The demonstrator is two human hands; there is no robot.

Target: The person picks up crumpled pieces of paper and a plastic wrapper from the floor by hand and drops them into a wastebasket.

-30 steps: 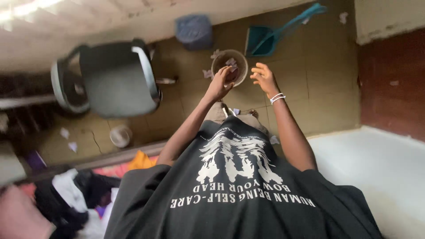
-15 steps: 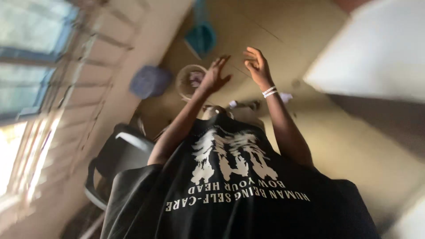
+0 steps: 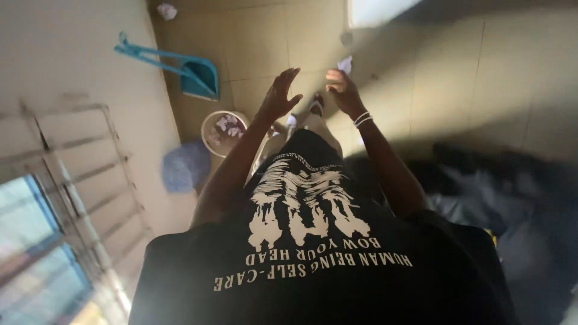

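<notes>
At the far left, a teal dustpan (image 3: 195, 75) leans by the wall, and below it a round basket (image 3: 208, 123) with crumpled paper stands on the tiled floor (image 3: 265, 36). The left hand (image 3: 278, 95) is raised with its fingers spread, holding nothing. Near it, the right hand (image 3: 343, 91), with white bracelets on its wrist, has curled fingers; whether it pinches the white paper scrap (image 3: 345, 64) beside it, I cannot tell.
</notes>
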